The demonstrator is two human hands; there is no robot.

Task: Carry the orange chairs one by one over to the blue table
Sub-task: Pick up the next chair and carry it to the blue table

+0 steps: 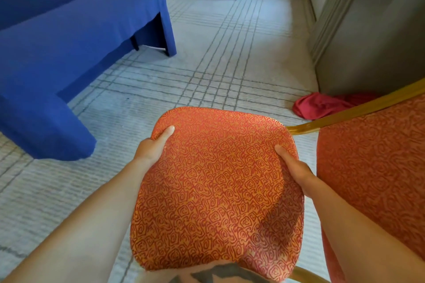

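You gripped the orange chair (216, 186) near you by its seat edges, left hand (153, 147) on the left side, right hand (293, 165) on the right, thumbs on top. The blue table (69, 37) stood far left, well apart from it. A second chair (372, 167) stood just right.

The orange chair (216, 190) has a padded seat with a dark red swirl pattern. The left hand (151, 147) and the right hand (296, 167) hold the seat by its two sides, thumbs on top. The blue table (69, 34), covered with a long blue cloth, stands to the left, apart from the chair.
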